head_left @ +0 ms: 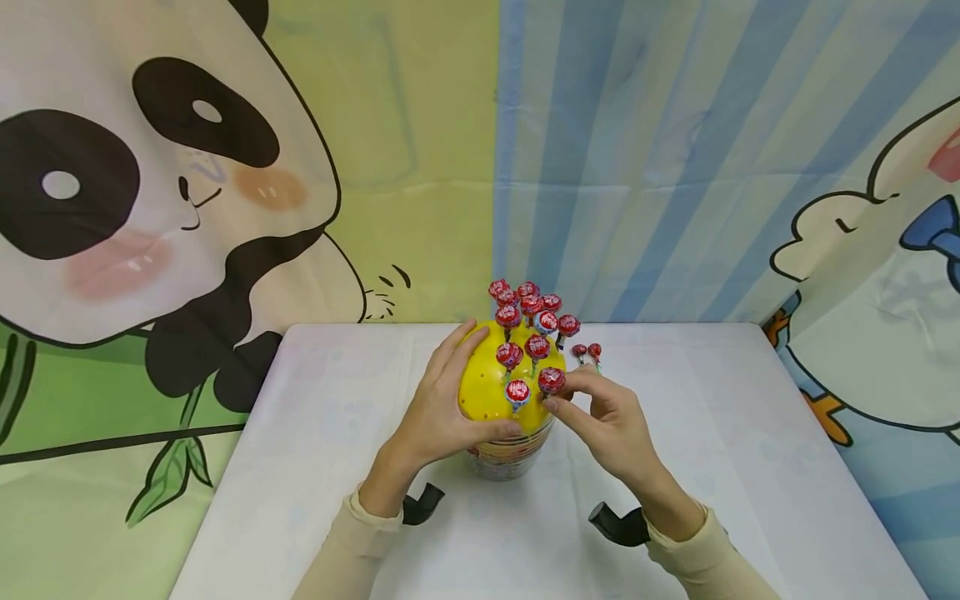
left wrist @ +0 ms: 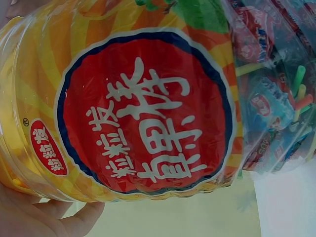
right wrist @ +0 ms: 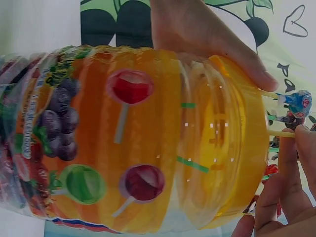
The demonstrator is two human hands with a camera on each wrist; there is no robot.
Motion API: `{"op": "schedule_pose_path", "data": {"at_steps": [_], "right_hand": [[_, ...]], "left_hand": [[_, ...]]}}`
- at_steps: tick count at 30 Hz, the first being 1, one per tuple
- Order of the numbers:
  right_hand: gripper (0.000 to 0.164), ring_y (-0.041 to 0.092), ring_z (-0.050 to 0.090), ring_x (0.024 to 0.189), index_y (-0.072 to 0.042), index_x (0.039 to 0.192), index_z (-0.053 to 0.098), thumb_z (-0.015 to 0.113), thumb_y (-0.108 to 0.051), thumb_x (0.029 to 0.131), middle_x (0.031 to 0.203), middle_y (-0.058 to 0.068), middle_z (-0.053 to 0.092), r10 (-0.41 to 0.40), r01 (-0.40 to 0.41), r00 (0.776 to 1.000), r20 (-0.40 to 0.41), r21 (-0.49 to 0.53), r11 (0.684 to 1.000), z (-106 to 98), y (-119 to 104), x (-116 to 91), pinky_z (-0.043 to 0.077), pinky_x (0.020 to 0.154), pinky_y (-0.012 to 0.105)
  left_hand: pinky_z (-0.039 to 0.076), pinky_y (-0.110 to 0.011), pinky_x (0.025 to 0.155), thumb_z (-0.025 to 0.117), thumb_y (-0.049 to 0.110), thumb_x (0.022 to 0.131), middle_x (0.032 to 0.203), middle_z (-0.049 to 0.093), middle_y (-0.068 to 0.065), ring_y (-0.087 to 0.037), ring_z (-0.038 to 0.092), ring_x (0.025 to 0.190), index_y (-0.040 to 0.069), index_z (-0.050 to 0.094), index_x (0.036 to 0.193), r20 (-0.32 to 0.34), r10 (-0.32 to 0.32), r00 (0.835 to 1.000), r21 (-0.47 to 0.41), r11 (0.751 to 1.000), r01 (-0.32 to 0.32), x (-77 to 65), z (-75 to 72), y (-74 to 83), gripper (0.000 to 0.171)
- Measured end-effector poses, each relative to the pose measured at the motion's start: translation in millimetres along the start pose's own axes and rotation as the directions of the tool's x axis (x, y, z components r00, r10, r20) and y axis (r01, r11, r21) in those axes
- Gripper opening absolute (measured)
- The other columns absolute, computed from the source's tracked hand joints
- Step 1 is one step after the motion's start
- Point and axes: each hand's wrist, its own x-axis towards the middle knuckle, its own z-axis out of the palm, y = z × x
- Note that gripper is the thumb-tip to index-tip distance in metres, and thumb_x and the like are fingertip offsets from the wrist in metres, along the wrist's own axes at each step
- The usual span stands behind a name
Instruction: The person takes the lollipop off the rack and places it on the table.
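A clear plastic jar [head_left: 504, 460] with a domed yellow lid [head_left: 477, 385] stands upright on the table. Red-wrapped lollipops [head_left: 507, 357] stick up from small holes in the lid. My left hand [head_left: 438, 417] grips the lid from the left, thumb across the front. With thumb and fingers, my right hand [head_left: 617, 425] pinches a lollipop [head_left: 551, 381] at the lid's front right; its yellow stick [right wrist: 279, 133] meets the lid in the right wrist view. Through the jar's wall, green stick ends [right wrist: 192, 164] show below the lid. The left wrist view shows wrapped lollipops [left wrist: 269, 103] inside the jar.
Two more lollipops [head_left: 587, 351] are seen behind the jar's right side. The white table [head_left: 720, 450] ends at a cloth backdrop [head_left: 420, 150] printed with a panda and stripes. Black wrist mounts [head_left: 621, 525] jut inward below each hand.
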Motion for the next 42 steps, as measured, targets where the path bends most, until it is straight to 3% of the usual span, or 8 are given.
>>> {"op": "schedule_pose_path", "data": {"at_steps": [9, 14, 18, 25, 27, 31, 39, 42], "right_hand": [[0.022, 0.024, 0.056, 0.095, 0.004, 0.11, 0.069, 0.066, 0.012, 0.09, 0.1, 0.013, 0.066, 0.038, -0.039, 0.995, -0.088, -0.005, 0.999, -9, 1, 4, 0.049, 0.09, 0.03], [0.019, 0.022, 0.059, 0.093, 0.004, 0.11, 0.068, 0.066, 0.009, 0.092, 0.102, 0.013, 0.066, 0.077, -0.089, 0.982, -0.174, -0.06, 0.994, -24, 19, 2, 0.051, 0.083, 0.025], [0.017, 0.019, 0.061, 0.089, 0.002, 0.11, 0.069, 0.067, 0.002, 0.094, 0.104, 0.011, 0.068, 0.155, -0.187, 0.956, -0.251, -0.11, 0.976, -39, 42, 2, 0.051, 0.077, 0.023], [0.028, 0.025, 0.064, 0.096, 0.0, 0.12, 0.068, 0.069, -0.016, 0.097, 0.103, 0.007, 0.072, 0.37, -0.432, 0.856, -0.361, -0.105, 0.896, -66, 97, -2, 0.052, 0.079, 0.027], [0.033, 0.018, 0.065, 0.096, -0.002, 0.121, 0.068, 0.07, -0.024, 0.097, 0.101, 0.001, 0.073, 0.405, -0.472, 0.831, -0.381, -0.098, 0.876, -75, 116, -6, 0.051, 0.079, 0.027], [0.034, 0.011, 0.064, 0.094, -0.002, 0.122, 0.068, 0.069, -0.025, 0.097, 0.101, 0.004, 0.074, 0.487, -0.57, 0.777, -0.399, -0.117, 0.814, -89, 147, -8, 0.048, 0.075, 0.028], [0.03, 0.026, 0.064, 0.087, -0.002, 0.118, 0.071, 0.069, -0.022, 0.096, 0.1, 0.014, 0.073, 0.597, -0.714, 0.697, -0.397, -0.309, 0.628, -109, 191, -9, 0.048, 0.064, 0.029], [0.031, 0.026, 0.062, 0.086, -0.002, 0.119, 0.07, 0.068, -0.022, 0.096, 0.101, 0.016, 0.071, 0.633, -0.747, 0.664, -0.398, -0.333, 0.575, -111, 201, -9, 0.048, 0.066, 0.03]], "left_hand": [[0.044, -0.05, 0.104, 0.088, 0.057, 0.066, 0.163, 0.019, 0.009, -0.019, 0.026, 0.144, 0.03, 0.031, 0.157, -0.001, 0.003, 1.0, -0.008, 1.0, -0.003, -0.2, 0.3, 0.0, 0.111], [0.043, -0.05, 0.104, 0.084, 0.065, 0.066, 0.162, 0.019, 0.009, -0.02, 0.026, 0.144, 0.029, 0.032, 0.157, -0.005, 0.007, 1.0, -0.002, 1.0, -0.007, 0.0, -0.3, 0.0, 0.11], [0.043, -0.051, 0.104, 0.078, 0.072, 0.067, 0.163, 0.019, 0.008, -0.02, 0.025, 0.145, 0.029, 0.032, 0.157, -0.008, 0.009, 1.0, 0.006, 1.0, -0.009, 0.3, -0.7, 0.3, 0.11], [0.042, -0.052, 0.104, 0.085, 0.063, 0.067, 0.163, 0.018, 0.009, -0.02, 0.025, 0.145, 0.029, 0.032, 0.156, 0.0, -0.006, 1.0, -0.006, 1.0, 0.006, -0.4, -0.2, 0.1, 0.109], [0.042, -0.053, 0.104, 0.085, 0.063, 0.067, 0.163, 0.018, 0.009, -0.02, 0.025, 0.145, 0.029, 0.032, 0.156, 0.0, -0.007, 1.0, -0.007, 1.0, 0.007, -0.7, -0.2, -0.2, 0.109], [0.042, -0.053, 0.104, 0.083, 0.065, 0.067, 0.163, 0.018, 0.009, -0.02, 0.024, 0.145, 0.03, 0.033, 0.156, 0.001, -0.01, 1.0, -0.009, 1.0, 0.01, -0.9, -0.3, 0.2, 0.109], [0.042, -0.052, 0.105, 0.088, 0.057, 0.065, 0.162, 0.018, 0.01, -0.019, 0.024, 0.145, 0.031, 0.032, 0.156, 0.0, -0.014, 1.0, -0.012, 1.0, 0.014, -0.8, -0.3, 0.3, 0.11], [0.042, -0.052, 0.105, 0.088, 0.057, 0.066, 0.163, 0.018, 0.01, -0.019, 0.024, 0.145, 0.031, 0.032, 0.156, 0.0, -0.012, 1.0, -0.013, 1.0, 0.012, -0.6, 0.1, 0.4, 0.11]]}}
